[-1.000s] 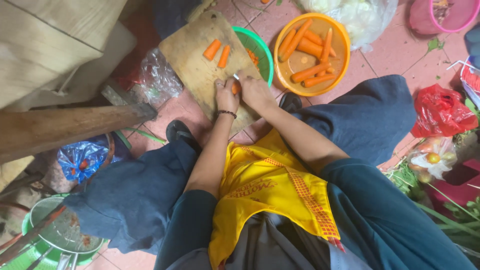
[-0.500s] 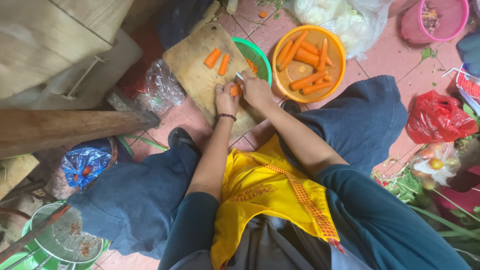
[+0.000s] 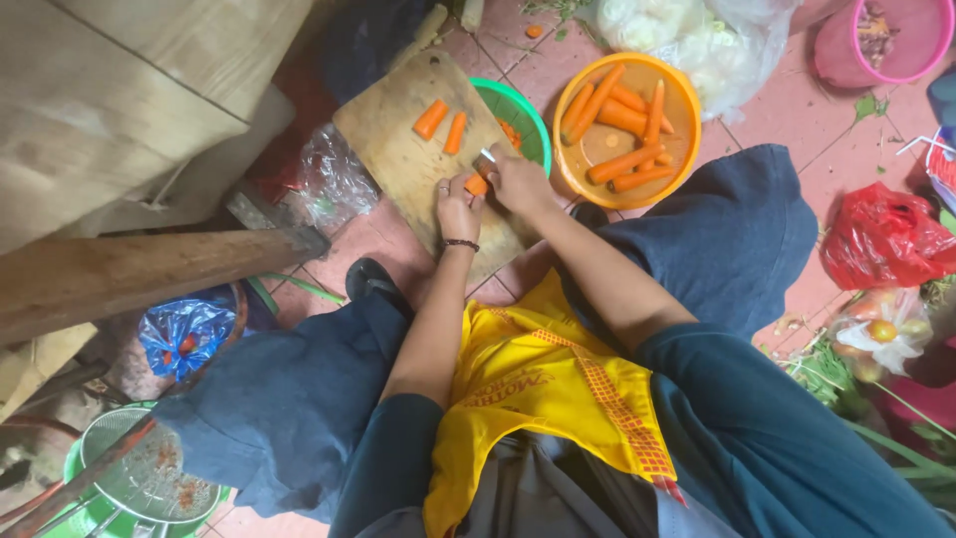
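Head view: left hand (image 3: 458, 207) pinching a carrot piece (image 3: 476, 185), right hand (image 3: 518, 181) gripping a knife (image 3: 487, 155); orange bowl (image 3: 685, 130) holding peeled carrots (image 3: 619, 118).

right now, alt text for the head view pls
Seen from above, a seated person's left hand steadies a carrot piece on a wooden board while the right hand cuts it with a knife. An orange bowl of carrots sits beside it.

carrot pieces (image 3: 443, 126) on cutting board (image 3: 398, 159) | carrots (image 3: 617, 115) in bowl (image 3: 679, 149), right of board
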